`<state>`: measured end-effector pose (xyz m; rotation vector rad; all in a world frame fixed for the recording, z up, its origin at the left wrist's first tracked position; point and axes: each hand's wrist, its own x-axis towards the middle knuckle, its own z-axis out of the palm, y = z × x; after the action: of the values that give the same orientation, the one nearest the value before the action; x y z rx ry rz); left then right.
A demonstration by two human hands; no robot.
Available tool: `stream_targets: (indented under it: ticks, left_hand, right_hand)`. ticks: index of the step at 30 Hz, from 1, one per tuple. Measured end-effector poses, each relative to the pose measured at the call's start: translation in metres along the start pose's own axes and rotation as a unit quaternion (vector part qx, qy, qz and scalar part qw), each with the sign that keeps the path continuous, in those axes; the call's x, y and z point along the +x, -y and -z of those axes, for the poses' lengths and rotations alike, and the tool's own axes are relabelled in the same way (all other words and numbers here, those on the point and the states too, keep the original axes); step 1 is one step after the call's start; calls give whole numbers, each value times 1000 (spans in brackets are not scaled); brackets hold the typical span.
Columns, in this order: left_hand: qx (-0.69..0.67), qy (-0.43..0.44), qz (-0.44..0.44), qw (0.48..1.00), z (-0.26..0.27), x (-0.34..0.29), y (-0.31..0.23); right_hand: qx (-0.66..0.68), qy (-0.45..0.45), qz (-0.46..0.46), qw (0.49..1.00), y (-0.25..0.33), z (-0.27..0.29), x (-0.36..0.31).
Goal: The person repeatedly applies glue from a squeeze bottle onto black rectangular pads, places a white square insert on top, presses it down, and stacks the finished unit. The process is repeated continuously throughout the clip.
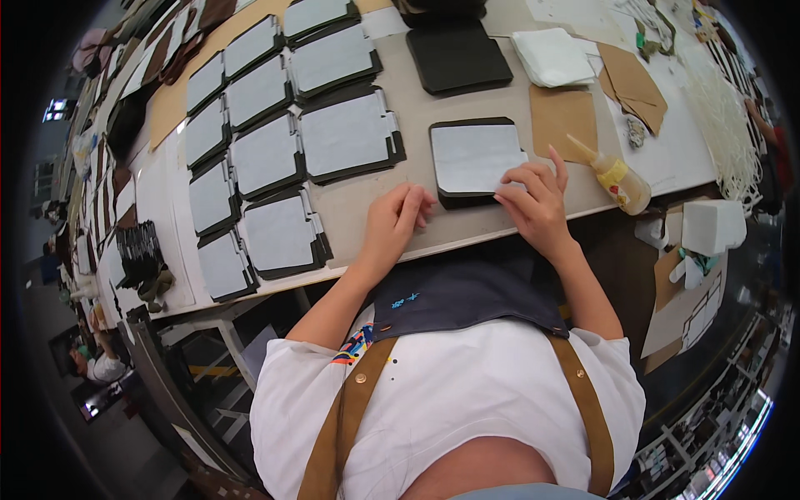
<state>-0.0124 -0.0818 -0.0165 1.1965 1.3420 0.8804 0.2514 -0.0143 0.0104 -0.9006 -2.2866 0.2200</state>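
A dark flat panel with a pale grey sheet [475, 158] on its face lies near the table's front edge, before me. My right hand [536, 202] is at its lower right corner, thumb and bent fingertips closed on the edge, while the outer finger lifts away. Just left of the panel, my left hand [398, 218] rests by the table edge with its fingers curled in; nothing shows in it. Right of my right hand lies a glue bottle [622, 185] with a pointed nozzle, tilted on its side.
Several stacks of similar grey-faced dark panels [346, 137] stand in rows on the left. Beyond the working spot sits a stack of black pieces [458, 57]. Brown paper [564, 121], white folded sheets [552, 58] and a bundle of pale cords [708, 117] lie to the right.
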Motion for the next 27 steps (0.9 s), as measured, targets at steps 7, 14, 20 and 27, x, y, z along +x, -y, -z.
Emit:
stream_targets:
  ticks: [7, 14, 20, 27]
  left_hand:
    - [-54, -22, 20, 998, -7, 32, -9]
    - [129, -157, -57, 977, 71, -8, -38]
    - [125, -369, 25, 921, 241, -70, -10]
    - [133, -472, 108, 865, 367, -98, 52]
  right_hand:
    - [0, 14, 63, 998, 29, -6, -25]
    - [-2, -6, -26, 1000, 19, -1, -25]
    - [-38, -18, -55, 998, 15, -2, -20]
    - [-84, -39, -52, 994, 5, 2, -12]
